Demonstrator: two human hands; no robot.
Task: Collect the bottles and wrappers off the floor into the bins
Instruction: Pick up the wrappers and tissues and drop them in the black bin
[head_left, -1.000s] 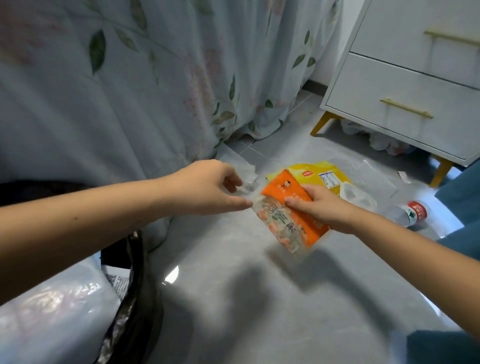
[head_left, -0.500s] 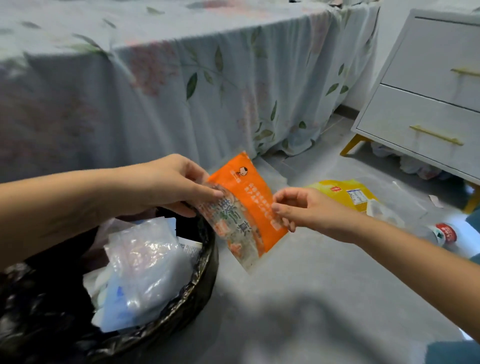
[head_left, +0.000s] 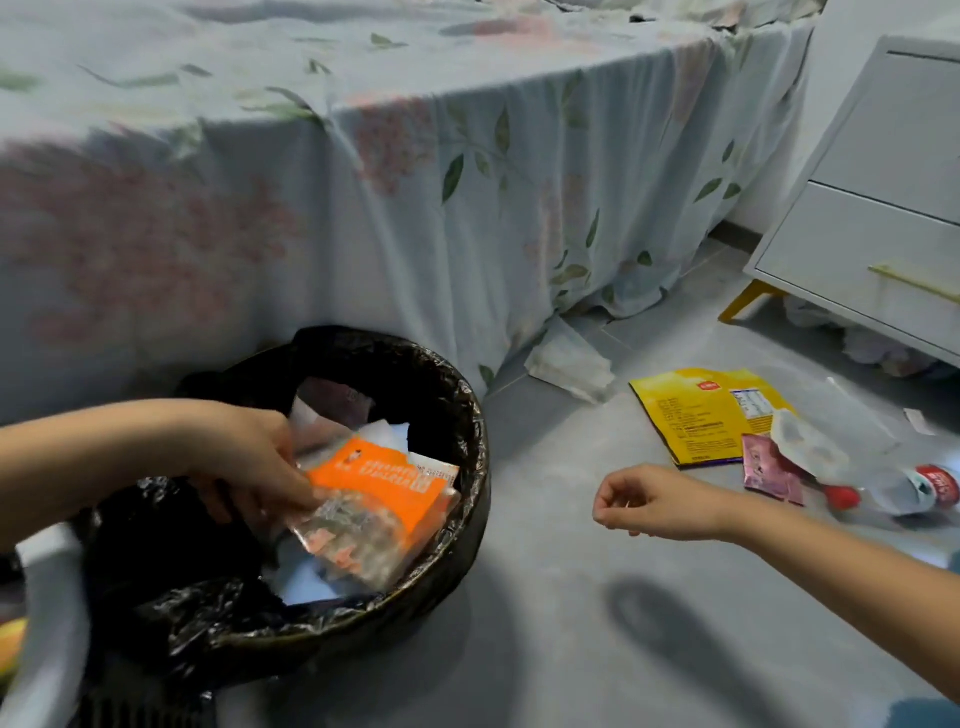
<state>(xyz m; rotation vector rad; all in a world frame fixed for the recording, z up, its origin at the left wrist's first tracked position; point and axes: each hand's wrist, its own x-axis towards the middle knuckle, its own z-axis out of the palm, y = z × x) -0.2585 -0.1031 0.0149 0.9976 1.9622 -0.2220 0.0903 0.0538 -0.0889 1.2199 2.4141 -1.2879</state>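
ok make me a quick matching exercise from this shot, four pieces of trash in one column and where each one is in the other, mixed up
Things:
1. orange wrapper
2. yellow wrapper
3. pink packet
4. plastic bottle

Places:
A. lying on its side on the floor at the far right
B. flat on the floor, its lower right corner under the pink packet
C. in the left hand, over the black-lined bin
D. on the floor between the yellow wrapper and the bottle

Pairs: 1-C, 2-B, 3-D, 4-A
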